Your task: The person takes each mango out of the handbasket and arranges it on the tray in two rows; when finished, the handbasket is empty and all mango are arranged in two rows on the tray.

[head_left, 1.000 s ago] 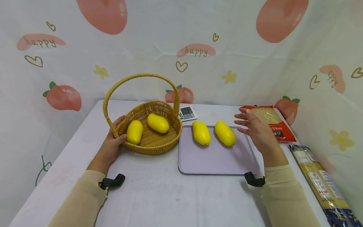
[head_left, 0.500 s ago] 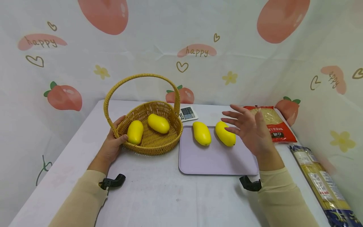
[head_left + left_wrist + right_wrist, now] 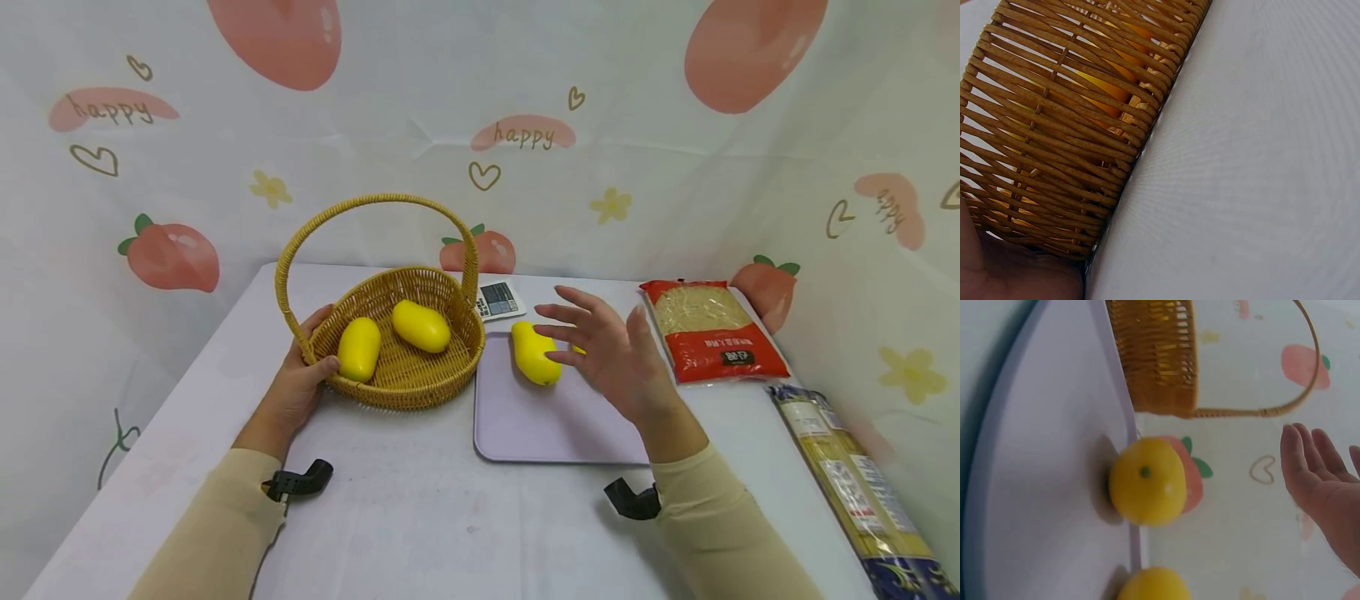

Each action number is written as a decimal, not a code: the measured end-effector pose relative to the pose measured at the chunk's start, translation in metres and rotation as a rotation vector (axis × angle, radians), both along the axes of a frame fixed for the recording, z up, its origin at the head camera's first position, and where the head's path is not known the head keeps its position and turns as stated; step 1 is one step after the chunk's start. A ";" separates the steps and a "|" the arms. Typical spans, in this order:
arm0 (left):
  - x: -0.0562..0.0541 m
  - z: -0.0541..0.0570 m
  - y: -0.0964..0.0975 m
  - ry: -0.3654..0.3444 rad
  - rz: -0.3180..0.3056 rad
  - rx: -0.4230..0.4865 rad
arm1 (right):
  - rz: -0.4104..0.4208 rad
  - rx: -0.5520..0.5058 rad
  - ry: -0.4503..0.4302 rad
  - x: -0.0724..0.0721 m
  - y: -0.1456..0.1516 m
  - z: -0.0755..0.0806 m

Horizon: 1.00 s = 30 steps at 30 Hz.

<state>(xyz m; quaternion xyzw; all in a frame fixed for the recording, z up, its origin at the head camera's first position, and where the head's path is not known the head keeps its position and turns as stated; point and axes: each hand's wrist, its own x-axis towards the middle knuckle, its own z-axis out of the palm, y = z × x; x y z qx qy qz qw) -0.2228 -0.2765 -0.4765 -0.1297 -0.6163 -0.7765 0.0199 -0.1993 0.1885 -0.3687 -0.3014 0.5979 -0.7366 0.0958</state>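
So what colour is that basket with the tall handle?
The basket is golden brown; the head view shows it best.

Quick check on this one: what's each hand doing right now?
Left hand: closed, holding the rim of the wicker basket.
Right hand: open, holding nothing, above the lilac tray.

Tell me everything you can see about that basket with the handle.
The wicker basket is golden brown, a shallow oval bowl of woven, rattan-like strands, with one tall, wrapped handle arching over it. It stands upright on the white table, left of the lilac tray; whether they touch is unclear. Two yellow mangoes lie inside. The left hand grips its left side at the rim.
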 end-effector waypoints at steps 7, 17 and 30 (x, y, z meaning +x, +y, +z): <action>0.000 0.001 0.000 -0.010 0.010 -0.001 | 0.057 0.001 -0.027 -0.007 -0.032 -0.003; 0.001 0.000 0.001 -0.006 0.001 -0.002 | 0.115 -0.052 -0.115 -0.024 -0.079 -0.008; 0.000 -0.001 0.000 -0.001 0.000 -0.002 | -0.003 -0.008 -0.167 -0.058 -0.131 -0.026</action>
